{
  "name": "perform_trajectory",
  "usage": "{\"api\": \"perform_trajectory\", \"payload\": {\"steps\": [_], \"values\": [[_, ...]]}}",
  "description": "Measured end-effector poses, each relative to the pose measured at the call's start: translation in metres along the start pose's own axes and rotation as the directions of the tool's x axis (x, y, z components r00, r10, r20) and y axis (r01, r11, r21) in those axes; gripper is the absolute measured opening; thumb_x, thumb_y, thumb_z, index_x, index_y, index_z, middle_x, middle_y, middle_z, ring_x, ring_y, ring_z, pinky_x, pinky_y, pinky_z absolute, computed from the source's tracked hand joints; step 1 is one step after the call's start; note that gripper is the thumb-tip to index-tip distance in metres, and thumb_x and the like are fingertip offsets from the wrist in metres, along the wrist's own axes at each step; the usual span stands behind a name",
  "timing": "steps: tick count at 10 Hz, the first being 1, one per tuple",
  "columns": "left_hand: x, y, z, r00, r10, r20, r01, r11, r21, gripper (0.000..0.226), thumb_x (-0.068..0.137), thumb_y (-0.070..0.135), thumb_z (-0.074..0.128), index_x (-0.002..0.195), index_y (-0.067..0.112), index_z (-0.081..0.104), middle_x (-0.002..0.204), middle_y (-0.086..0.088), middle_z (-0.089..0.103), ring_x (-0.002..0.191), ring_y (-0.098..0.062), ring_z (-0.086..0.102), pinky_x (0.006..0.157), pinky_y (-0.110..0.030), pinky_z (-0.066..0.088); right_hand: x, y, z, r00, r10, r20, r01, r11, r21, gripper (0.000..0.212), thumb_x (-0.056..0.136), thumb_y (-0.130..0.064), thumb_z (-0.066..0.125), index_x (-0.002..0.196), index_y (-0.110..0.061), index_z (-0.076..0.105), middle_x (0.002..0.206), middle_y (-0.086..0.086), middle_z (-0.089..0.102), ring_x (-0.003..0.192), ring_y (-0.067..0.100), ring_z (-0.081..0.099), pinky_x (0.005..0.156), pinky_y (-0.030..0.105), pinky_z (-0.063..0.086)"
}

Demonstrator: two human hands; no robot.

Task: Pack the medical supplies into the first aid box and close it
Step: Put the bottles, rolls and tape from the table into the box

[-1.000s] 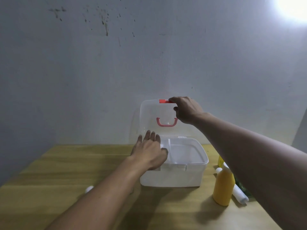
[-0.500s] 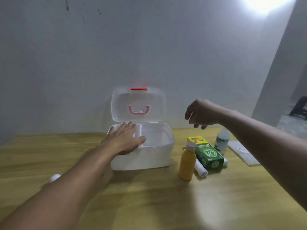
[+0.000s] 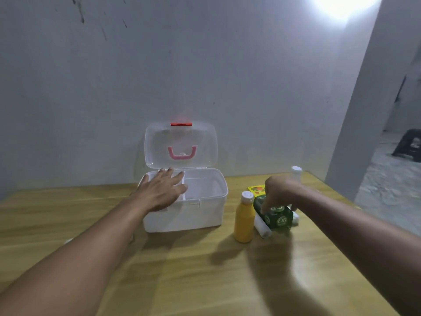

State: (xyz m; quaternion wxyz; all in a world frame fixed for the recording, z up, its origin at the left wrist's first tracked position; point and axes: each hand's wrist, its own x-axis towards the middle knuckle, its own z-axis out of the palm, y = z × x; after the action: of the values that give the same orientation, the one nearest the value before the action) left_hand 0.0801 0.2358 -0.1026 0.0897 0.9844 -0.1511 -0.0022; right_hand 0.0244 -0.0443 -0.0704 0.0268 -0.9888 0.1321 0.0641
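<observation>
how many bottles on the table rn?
2. A yellow bottle stands upright right of the first aid box; a white-capped bottle stands at the far edge, mostly hidden behind the right hand. More may be hidden behind that arm.

A second earlier the right hand (image 3: 279,192) gripped the top edge of the raised lid (image 3: 181,144) beside its red latch (image 3: 181,124). It let go, swung out to the right in the air with fingers loose, and then dropped onto the green carton (image 3: 276,218) among the supplies beside the first aid box (image 3: 200,215), fingertips curled down against the carton's top; whether it had closed a grip was unclear. The lid stood open by itself once released. The camera view also swung right, which brought the yellow bottle (image 3: 244,221), a white roll (image 3: 263,226) and a white-capped bottle (image 3: 296,171) fully into sight.
</observation>
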Motion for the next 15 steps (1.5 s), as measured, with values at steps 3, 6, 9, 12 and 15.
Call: {"api": "perform_trajectory", "payload": {"steps": [3, 6, 9, 12, 15], "values": [[-0.004, 0.003, -0.002, 1.0, -0.003, 0.006, 0.003, 1.0, -0.012, 0.054, 0.101, 0.043, 0.014, 0.154, 0.033, 0.007, 0.164, -0.002, -0.006, 0.151, -0.019, -0.007, 0.12, -0.052, -0.004, -0.002, -0.022, -0.074, 0.951, -0.157, -0.268, 0.215, 0.956, 0.201, 0.047, 0.061, -0.021, 0.081, 0.105, -0.019, 0.064, 0.099, 0.007, 0.066, 0.076, 0.024, 0.063, 0.054, 0.036, 0.059], [-0.003, 0.004, -0.003, 0.999, -0.004, -0.033, 0.004, 1.0, 0.021, 0.055, 0.1, 0.034, 0.015, 0.154, 0.027, 0.015, 0.164, -0.005, 0.001, 0.151, -0.021, -0.002, 0.119, -0.054, 0.003, -0.009, -0.11, -0.08, 0.855, -0.509, -0.1, 0.47, 0.841, -0.266, 0.065, 0.065, -0.014, 0.081, 0.125, -0.013, 0.057, 0.113, 0.007, 0.065, 0.099, 0.025, 0.059, 0.071, 0.031, 0.052], [-0.007, 0.003, -0.004, 1.0, -0.004, -0.03, 0.004, 1.0, 0.0, 0.054, 0.101, 0.044, 0.016, 0.153, 0.03, 0.017, 0.164, -0.002, -0.003, 0.151, -0.019, -0.006, 0.121, -0.051, -0.002, 0.014, -0.151, -0.037, 0.822, -0.569, 0.019, 0.564, 0.81, -0.163, 0.073, 0.071, -0.008, 0.08, 0.135, -0.006, 0.046, 0.131, 0.01, 0.057, 0.117, 0.026, 0.054, 0.08, 0.023, 0.043], [-0.002, 0.002, 0.0, 1.0, -0.002, -0.025, 0.002, 1.0, 0.004, 0.054, 0.101, 0.041, 0.014, 0.154, 0.03, 0.011, 0.164, -0.002, -0.003, 0.151, -0.02, -0.006, 0.12, -0.053, -0.002, 0.033, -0.14, -0.008, 0.915, -0.402, 0.03, 0.394, 0.907, 0.151, 0.047, 0.07, -0.014, 0.083, 0.11, -0.002, 0.063, 0.1, 0.014, 0.071, 0.074, 0.025, 0.072, 0.061, 0.029, 0.06], [-0.001, 0.002, 0.0, 1.0, -0.005, -0.02, 0.005, 1.0, 0.011, 0.054, 0.101, 0.04, 0.014, 0.154, 0.03, 0.01, 0.164, -0.003, -0.003, 0.151, -0.021, -0.006, 0.12, -0.053, -0.002, 0.031, -0.147, 0.008, 0.919, -0.394, -0.016, 0.392, 0.906, 0.158, 0.032, 0.085, -0.006, 0.057, 0.115, 0.002, 0.063, 0.114, 0.018, 0.067, 0.104, 0.032, 0.065, 0.089, 0.038, 0.056]]}}
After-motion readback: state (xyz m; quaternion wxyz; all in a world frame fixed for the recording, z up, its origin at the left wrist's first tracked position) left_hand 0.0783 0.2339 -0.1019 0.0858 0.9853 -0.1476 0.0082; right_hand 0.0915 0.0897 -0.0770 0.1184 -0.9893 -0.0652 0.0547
